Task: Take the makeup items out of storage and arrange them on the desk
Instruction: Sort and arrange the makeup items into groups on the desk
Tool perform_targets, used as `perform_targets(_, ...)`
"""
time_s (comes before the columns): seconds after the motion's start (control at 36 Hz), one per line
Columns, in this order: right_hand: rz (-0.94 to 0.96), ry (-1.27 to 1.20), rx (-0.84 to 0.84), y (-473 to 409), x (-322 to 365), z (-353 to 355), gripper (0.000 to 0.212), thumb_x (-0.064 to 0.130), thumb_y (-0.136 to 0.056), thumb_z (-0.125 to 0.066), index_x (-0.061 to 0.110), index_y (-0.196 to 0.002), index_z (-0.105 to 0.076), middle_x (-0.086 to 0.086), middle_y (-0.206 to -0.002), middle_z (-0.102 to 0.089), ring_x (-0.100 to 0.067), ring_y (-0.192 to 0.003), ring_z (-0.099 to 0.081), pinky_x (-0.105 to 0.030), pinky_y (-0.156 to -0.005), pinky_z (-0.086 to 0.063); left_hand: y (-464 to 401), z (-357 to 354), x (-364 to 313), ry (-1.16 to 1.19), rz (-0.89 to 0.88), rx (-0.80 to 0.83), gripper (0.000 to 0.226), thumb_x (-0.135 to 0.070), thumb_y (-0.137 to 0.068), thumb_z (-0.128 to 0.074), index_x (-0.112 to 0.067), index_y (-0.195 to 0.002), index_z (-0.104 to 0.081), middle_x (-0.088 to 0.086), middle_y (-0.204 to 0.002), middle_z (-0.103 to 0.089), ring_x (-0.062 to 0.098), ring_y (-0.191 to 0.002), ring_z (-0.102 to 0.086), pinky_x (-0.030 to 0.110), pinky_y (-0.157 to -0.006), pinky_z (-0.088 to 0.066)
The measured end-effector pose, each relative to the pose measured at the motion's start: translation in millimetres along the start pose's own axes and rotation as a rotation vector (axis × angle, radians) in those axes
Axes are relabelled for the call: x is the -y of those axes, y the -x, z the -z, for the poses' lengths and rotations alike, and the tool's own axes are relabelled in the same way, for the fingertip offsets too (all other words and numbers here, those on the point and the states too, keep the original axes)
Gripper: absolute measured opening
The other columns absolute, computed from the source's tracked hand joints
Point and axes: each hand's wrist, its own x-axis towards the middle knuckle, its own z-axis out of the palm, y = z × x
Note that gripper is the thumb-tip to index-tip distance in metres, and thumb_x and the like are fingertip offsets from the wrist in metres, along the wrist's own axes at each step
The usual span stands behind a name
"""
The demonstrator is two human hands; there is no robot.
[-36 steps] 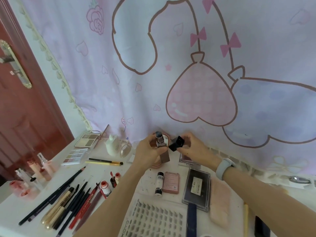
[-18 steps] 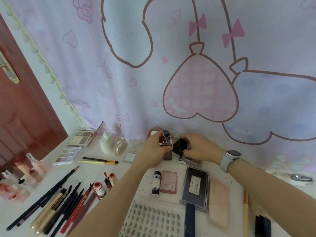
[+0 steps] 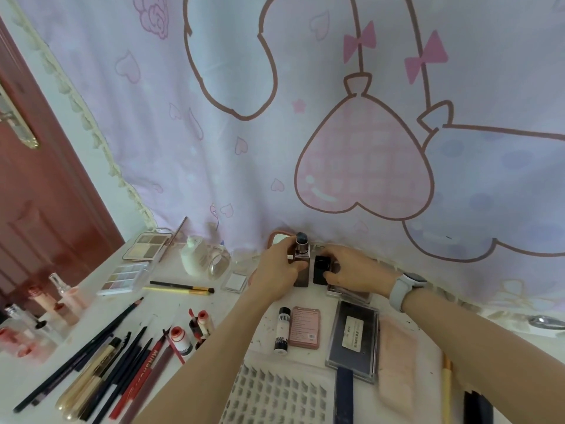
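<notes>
At the far edge of the desk (image 3: 171, 304), close against the printed curtain (image 3: 275, 133), the left hand (image 3: 276, 270) grips a brown square bottle (image 3: 301, 264) that stands upright with its dark pump top uncovered. Just to its right, the right hand (image 3: 351, 269) pinches the black cap (image 3: 321, 269) between thumb and fingers (the cap sits beside the bottle, not on it; whether it rests on the desk I cannot tell). A pale watch (image 3: 405, 290) sits on the right wrist.

Nearer the middle of the desk lie a small white tube (image 3: 282, 330) with black lettering, a pink compact (image 3: 305, 327) just beside it, and a dark flat case (image 3: 353, 338) with a white label. A pink cloth (image 3: 397, 359) lies to the right of that case.

Along the left edge, pencils and brushes (image 3: 101, 359) lie fanned side by side. Toward the far left corner sit two eyeshadow palettes (image 3: 134, 264), a white rounded bottle (image 3: 194, 258) and a yellow-handled brush (image 3: 180, 290). A lash tray (image 3: 275, 399) lies at the near edge.
</notes>
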Motion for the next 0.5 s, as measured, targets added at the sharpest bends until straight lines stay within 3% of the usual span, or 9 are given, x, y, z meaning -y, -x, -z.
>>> perform_targets(0.14, 0.024, 0.058, -0.011, 7.6, -9.6, 3.5, 0.037, 0.026, -0.085, -0.059, 0.022, -0.121, -0.052, 0.001, -0.108, -0.061, -0.009, -0.084, -0.054, -0.013, -0.065, -0.04, -2.3, -0.9, -2.1, 0.02, -0.008, 0.028, 0.041, -0.015, -0.086, -0.063, -0.025, -0.126, -0.055, -0.011, -0.102, -0.058, 0.008, -0.091, -0.052, 0.022, -0.079, -0.038)
perform_targets(0.31, 0.01, 0.075, -0.051, 8.9, -10.9, 0.1, 0.047, 0.033, -0.086, -0.061, 0.022, -0.13, -0.048, 0.002, -0.126, -0.057, -0.013, -0.108, -0.054, -0.022, -0.088, -0.041, -2.2, -3.7, -5.0, 0.025, -0.026, -0.016, 0.043, -0.015, -0.086, -0.063, -0.025, -0.127, -0.054, -0.013, -0.101, -0.057, 0.005, -0.089, -0.053, 0.004, -0.064, -0.031)
perform_targets(0.36, 0.0, 0.078, -0.059, 8.8, -10.2, -1.2, 0.052, 0.036, -0.085, -0.063, 0.024, -0.132, -0.046, 0.002, -0.128, -0.057, -0.013, -0.109, -0.054, -0.025, -0.091, -0.044, -0.2, -3.7, -5.7, 0.036, -0.021, -0.022, 0.048, -0.015, -0.085, -0.064, -0.024, -0.13, -0.051, -0.011, -0.107, -0.059, 0.01, -0.099, -0.056, 0.007, -0.071, -0.036)
perform_targets(0.44, -0.02, 0.043, -0.061, 12.0, -9.7, -2.9, 0.061, 0.041, -0.083, -0.063, 0.026, -0.137, -0.039, 0.003, -0.131, -0.055, -0.014, -0.113, -0.053, -0.03, -0.095, -0.045, 6.4, -1.4, -8.1, 0.042, -0.001, -0.033, 0.057, -0.016, -0.085, -0.064, -0.02, -0.138, -0.043, -0.002, -0.129, -0.055, 0.017, -0.116, -0.052, 0.024, -0.091, -0.041)
perform_targets(0.5, -0.026, 0.035, -0.139, 18.7, -10.2, -3.8, 0.057, 0.043, -0.085, -0.06, 0.025, -0.135, -0.041, 0.004, -0.13, -0.055, -0.014, -0.114, -0.053, -0.029, -0.094, -0.044, 16.6, 3.1, -8.6, -0.003, -0.006, -0.079, 0.055, -0.019, -0.086, -0.064, -0.018, -0.137, -0.043, 0.0, -0.133, -0.052, 0.017, -0.118, -0.051, 0.028, -0.094, -0.04)
